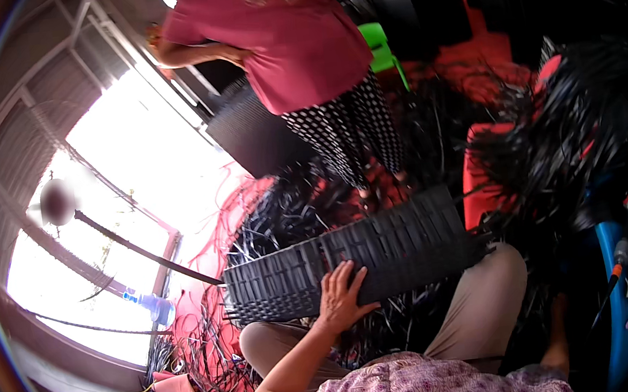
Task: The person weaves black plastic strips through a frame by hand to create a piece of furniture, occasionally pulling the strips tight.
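Note:
A long black woven panel [396, 245] of flat plastic strips lies across my knees, loose strip ends sticking out at its left end. My left hand [342, 298] rests flat on its near edge with the fingers spread, pressing on it without gripping. My right hand is not in view. A long dark strip [144, 250] runs from the panel's left end up to the left.
A person in a red shirt and dotted trousers [331, 64] stands just beyond the panel. Behind them lean another black woven panel [254, 137] and a green stool [378, 44]. Tangles of black and red strips [565, 108] cover the floor. A water bottle [153, 306] lies left, a blue stand with tools [615, 279] right.

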A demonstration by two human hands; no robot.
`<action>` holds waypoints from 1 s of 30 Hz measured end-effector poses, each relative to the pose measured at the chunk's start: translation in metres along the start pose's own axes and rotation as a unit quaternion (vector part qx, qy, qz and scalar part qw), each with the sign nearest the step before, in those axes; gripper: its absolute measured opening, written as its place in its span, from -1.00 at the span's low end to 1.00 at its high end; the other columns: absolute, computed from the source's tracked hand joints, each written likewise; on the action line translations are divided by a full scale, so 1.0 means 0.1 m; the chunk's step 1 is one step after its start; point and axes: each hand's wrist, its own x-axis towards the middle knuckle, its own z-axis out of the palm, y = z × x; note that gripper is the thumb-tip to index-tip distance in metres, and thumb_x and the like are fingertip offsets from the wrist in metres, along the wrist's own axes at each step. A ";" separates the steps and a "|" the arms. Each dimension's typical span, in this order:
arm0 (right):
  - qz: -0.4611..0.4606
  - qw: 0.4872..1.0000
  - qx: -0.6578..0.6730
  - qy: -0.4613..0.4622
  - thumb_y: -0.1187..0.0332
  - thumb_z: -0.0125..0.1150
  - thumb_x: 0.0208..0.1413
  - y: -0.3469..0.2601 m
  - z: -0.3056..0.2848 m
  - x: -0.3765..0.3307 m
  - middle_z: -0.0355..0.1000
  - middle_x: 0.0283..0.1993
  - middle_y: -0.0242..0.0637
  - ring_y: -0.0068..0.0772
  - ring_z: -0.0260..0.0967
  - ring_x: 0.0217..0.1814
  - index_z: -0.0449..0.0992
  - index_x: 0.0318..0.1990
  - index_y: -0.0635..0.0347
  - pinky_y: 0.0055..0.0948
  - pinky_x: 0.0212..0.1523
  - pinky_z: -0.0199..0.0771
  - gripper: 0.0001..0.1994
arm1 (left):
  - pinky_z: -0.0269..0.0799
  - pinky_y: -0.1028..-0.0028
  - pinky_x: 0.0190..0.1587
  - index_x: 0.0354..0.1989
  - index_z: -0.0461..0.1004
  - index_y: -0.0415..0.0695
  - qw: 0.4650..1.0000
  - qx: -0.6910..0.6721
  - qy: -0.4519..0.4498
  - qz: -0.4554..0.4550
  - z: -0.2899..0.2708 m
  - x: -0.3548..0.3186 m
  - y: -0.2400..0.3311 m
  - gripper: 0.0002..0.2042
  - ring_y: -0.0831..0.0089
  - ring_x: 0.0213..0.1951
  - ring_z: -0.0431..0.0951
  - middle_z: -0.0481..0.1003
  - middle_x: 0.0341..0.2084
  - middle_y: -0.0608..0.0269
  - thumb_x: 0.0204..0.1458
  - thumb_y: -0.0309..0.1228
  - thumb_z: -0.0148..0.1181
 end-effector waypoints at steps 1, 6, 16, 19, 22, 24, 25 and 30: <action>-0.007 0.999 -0.033 0.028 0.22 0.05 0.20 -0.02 0.06 0.19 0.50 -0.01 -0.01 0.02 0.43 0.08 0.57 -0.10 0.22 -0.06 0.09 0.42 -0.70 | 0.02 -0.01 0.33 0.30 0.28 -0.08 1.000 -0.005 0.009 -0.002 -0.01 0.10 0.00 -0.05 -0.02 0.34 0.13 0.16 0.29 -0.08 -0.33 0.08 0.49; -0.066 0.932 0.085 0.347 0.18 0.06 0.22 -0.26 -0.08 0.45 0.51 -0.34 -0.12 -0.15 0.48 -0.23 0.58 -0.35 0.11 -0.13 -0.11 0.48 -0.75 | 0.01 0.05 0.36 0.36 0.19 -0.05 0.994 -0.014 0.063 0.084 0.06 0.62 0.21 -0.03 0.05 0.38 0.07 0.08 0.35 -0.04 -0.35 -0.15 0.53; 0.017 0.891 0.454 0.013 0.27 0.14 0.24 -1.73 -3.07 -1.09 0.52 -0.21 -0.17 -0.25 0.48 -0.19 0.52 -0.01 0.23 -0.25 -0.12 0.48 -0.73 | -0.02 -0.01 0.38 0.39 0.15 0.00 0.998 0.039 0.026 0.047 0.01 -0.33 -0.14 -0.13 0.06 0.41 0.03 0.04 0.39 -0.02 -0.22 -0.26 0.37; 0.043 0.790 0.611 -0.033 0.35 0.15 0.23 -2.46 -4.56 -1.80 0.48 -0.38 -0.31 -0.56 0.40 -0.43 0.50 -0.03 0.32 -0.55 -0.42 0.39 -0.75 | -0.03 -0.05 0.37 0.40 0.13 -0.02 0.996 0.042 0.039 0.064 0.12 -0.56 -0.40 -0.14 0.07 0.42 0.01 0.01 0.40 -0.01 -0.16 -0.16 0.34; -0.054 0.782 0.620 -0.034 0.39 0.13 0.25 -2.84 -5.00 -1.95 0.47 -0.39 -0.35 -0.61 0.39 -0.44 0.54 -0.07 0.33 -0.58 -0.43 0.39 -0.79 | -0.04 -0.06 0.38 0.38 0.16 -0.04 0.999 0.016 -0.009 0.032 -0.19 -0.79 -0.25 -0.05 0.03 0.42 0.02 0.04 0.39 -0.01 -0.30 -0.19 0.47; -0.101 0.770 0.628 -0.045 0.41 0.15 0.25 -3.13 -5.22 -2.04 0.47 -0.44 -0.37 -0.65 0.40 -0.44 0.55 -0.08 0.32 -0.61 -0.43 0.39 -0.81 | -0.01 -0.02 0.38 0.34 0.23 -0.07 0.999 0.002 -0.003 0.032 -0.24 -0.93 -0.22 -0.12 0.02 0.40 0.05 0.09 0.37 -0.01 -0.30 -0.35 0.45; -0.126 0.772 0.620 -0.063 0.42 0.16 0.25 -3.26 -5.29 -2.08 0.47 -0.45 -0.38 -0.66 0.40 -0.44 0.55 -0.08 0.32 -0.63 -0.43 0.39 -0.82 | 0.00 -0.01 0.38 0.32 0.25 -0.08 0.999 -0.018 -0.008 0.031 -0.28 -0.99 -0.20 -0.14 0.03 0.40 0.06 0.10 0.36 -0.01 -0.31 -0.42 0.44; -0.279 0.752 0.581 -0.137 0.45 0.15 0.27 -3.75 -5.47 -2.23 0.50 -0.43 -0.37 -0.67 0.43 -0.43 0.55 -0.07 0.32 -0.68 -0.43 0.43 -0.84 | 0.00 -0.01 0.36 0.33 0.22 -0.10 0.998 0.033 0.026 0.040 -0.11 -0.95 -0.23 -0.13 0.06 0.40 0.07 0.10 0.35 0.00 -0.35 -0.56 0.34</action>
